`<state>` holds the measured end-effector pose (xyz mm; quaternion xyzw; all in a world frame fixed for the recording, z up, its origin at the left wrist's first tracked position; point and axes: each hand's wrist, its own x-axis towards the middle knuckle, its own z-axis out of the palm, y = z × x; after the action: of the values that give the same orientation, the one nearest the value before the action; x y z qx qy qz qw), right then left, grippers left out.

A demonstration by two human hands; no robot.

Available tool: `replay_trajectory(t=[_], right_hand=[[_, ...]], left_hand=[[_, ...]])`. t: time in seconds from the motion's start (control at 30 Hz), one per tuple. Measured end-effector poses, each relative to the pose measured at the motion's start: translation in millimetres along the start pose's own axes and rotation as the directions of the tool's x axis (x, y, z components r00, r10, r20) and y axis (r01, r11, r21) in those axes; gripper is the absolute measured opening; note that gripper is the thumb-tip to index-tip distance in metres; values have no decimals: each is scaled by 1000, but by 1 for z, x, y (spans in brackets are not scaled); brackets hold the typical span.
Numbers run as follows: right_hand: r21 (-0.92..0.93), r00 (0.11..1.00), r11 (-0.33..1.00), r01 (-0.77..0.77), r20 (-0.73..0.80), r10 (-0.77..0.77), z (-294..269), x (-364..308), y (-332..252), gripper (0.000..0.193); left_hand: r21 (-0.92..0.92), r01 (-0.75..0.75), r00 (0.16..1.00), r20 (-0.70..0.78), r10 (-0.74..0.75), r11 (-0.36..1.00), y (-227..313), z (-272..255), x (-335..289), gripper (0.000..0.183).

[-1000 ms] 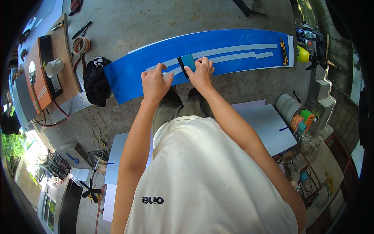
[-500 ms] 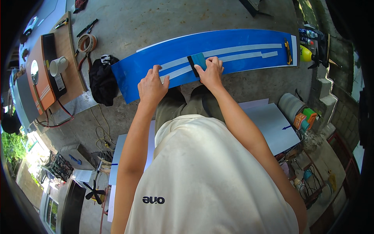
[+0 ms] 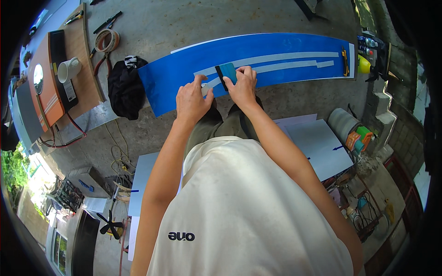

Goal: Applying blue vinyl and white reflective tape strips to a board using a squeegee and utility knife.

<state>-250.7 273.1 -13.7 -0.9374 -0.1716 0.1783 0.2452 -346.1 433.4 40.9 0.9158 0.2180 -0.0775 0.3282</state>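
A long blue sheet [image 3: 290, 43] lies in front of me, with pale grey strips [image 3: 285, 56] running lengthwise along it. In my right hand [image 3: 242, 88] is a teal squeegee [image 3: 227, 73] with a black edge, pinched between thumb and fingers and resting across the strips. My left hand [image 3: 193, 103] hovers over the near edge of the sheet, left of the squeegee. Its thumb and index finger are apart, around the left end of the lower strip, where a small whitish patch shows. Whether they touch it I cannot tell.
A yellow cutter [image 3: 345, 61] lies at the sheet's right end. To the left are a black cloth [image 3: 125, 89], a tape roll [image 3: 107, 40], pliers [image 3: 102, 64] and a white mug [image 3: 69, 70] on an orange-and-black panel [image 3: 41, 101]. A spray bottle [image 3: 363, 64] stands at far right.
My right hand has slid the squeegee leftward along the strips. The left hand has moved right, closer to the squeegee, its index finger now more bent. The whole view has shifted slightly.
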Motion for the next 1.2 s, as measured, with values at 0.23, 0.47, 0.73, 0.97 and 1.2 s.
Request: replay_trajectory(t=[0.23, 0.47, 0.73, 0.97, 1.2], right_hand=[[2, 1000, 1000, -18, 21, 18, -1, 2, 6, 36], [32, 1000, 999, -28, -7, 28, 2, 0, 2, 37], [-42, 998, 998, -56, 37, 57, 8, -8, -28, 36], [-49, 998, 998, -37, 46, 39, 20, -12, -42, 33], [-11, 991, 995, -98, 89, 98, 21, -13, -52, 27]], left_hand=[[124, 113, 976, 174, -133, 986, -3, -33, -4, 41], [67, 152, 987, 50, -156, 986, -26, -23, -5, 41], [113, 119, 986, 104, -131, 986, -25, -15, 5, 29], [127, 186, 969, 138, -203, 974, -19, -14, 15, 28], [185, 219, 958, 148, -248, 958, -21, -11, 21, 31]])
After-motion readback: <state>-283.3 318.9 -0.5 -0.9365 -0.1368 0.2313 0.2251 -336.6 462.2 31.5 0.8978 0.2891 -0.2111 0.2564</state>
